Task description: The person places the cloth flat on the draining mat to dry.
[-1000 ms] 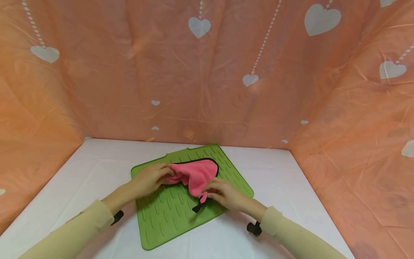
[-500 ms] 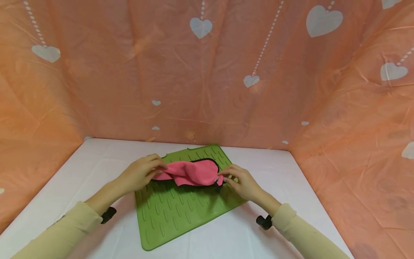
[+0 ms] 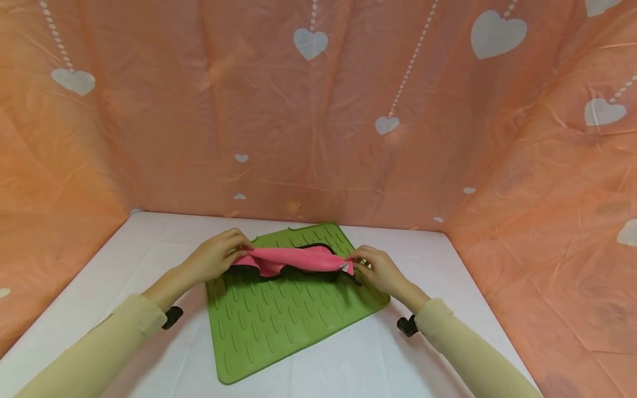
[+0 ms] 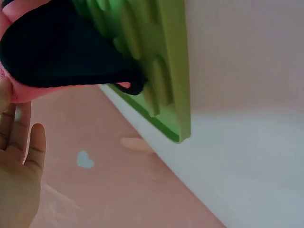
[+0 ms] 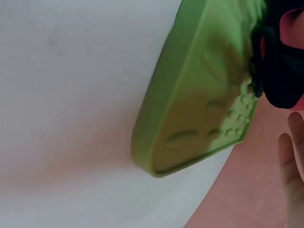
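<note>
A soft pink cloth (image 3: 296, 260) with black edging is stretched sideways over the ribbed green mat (image 3: 278, 337) in the head view. My left hand (image 3: 217, 258) pinches its left end between thumb and fingers. At its right end, my right hand (image 3: 380, 272) pinches a corner by a small pale tag, and a black strip (image 3: 354, 279) hangs there. The left wrist view shows a black underside (image 4: 57, 52) sagging over the mat's ribs. In the right wrist view, black fabric (image 5: 282, 76) hangs beside the fingers; their grip is partly out of frame.
The mat lies askew on a white-covered table (image 3: 164, 237), its raised rim running all round. An orange curtain (image 3: 308, 138) printed with white hearts encloses the back and sides. Black wrist cameras (image 3: 172, 318) sit below both sleeves.
The bunched cloth has been pulled out into a long sideways strip. My right hand moved right and farther away with its corner; my left hand shifted left and slightly farther away.
</note>
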Motion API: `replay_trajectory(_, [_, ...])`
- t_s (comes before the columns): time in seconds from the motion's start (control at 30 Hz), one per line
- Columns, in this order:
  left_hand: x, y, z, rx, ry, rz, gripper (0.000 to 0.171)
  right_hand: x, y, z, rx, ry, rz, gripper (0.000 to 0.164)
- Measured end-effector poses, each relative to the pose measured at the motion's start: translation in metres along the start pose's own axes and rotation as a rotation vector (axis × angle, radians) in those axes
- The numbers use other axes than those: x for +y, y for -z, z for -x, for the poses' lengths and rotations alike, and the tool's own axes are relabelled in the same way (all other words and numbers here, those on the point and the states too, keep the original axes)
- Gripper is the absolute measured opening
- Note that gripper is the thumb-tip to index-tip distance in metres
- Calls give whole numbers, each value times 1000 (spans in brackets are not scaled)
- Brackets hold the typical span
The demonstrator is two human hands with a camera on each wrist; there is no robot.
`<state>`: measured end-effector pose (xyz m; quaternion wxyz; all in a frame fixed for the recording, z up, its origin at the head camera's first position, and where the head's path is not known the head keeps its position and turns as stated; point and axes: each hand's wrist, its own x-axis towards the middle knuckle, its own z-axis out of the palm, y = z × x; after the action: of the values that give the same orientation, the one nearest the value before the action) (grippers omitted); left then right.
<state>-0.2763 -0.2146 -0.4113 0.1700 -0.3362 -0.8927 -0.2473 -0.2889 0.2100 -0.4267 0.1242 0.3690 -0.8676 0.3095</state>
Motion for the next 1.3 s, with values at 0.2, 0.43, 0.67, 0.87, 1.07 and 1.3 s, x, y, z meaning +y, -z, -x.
replay_trajectory(0.2, [-13, -11, -9, -65, 72, 0, 17, 10, -3, -8, -81, -12, 93, 22])
replay_trajectory(0.43, [-26, -21, -13, -136, 140, 3, 17, 21, -7, -12, -137, 11, 115, 21])
replay_trajectory(0.67, [-28, -23, -9, -150, 164, -4, 19, 20, -5, -12, -165, 35, 100, 21])
replay_trajectory(0.87, [-14, -16, -7, -61, 72, -68, 22, 13, 2, -7, -139, 5, 86, 22])
replay_trajectory(1.07, [7, -15, -3, 43, -86, -146, 25, 2, 7, 1, -91, 7, 66, 20])
replay_trajectory(1.3, [27, -25, 4, 11, -184, -179, 22, -11, 0, 6, -65, 78, 117, 16])
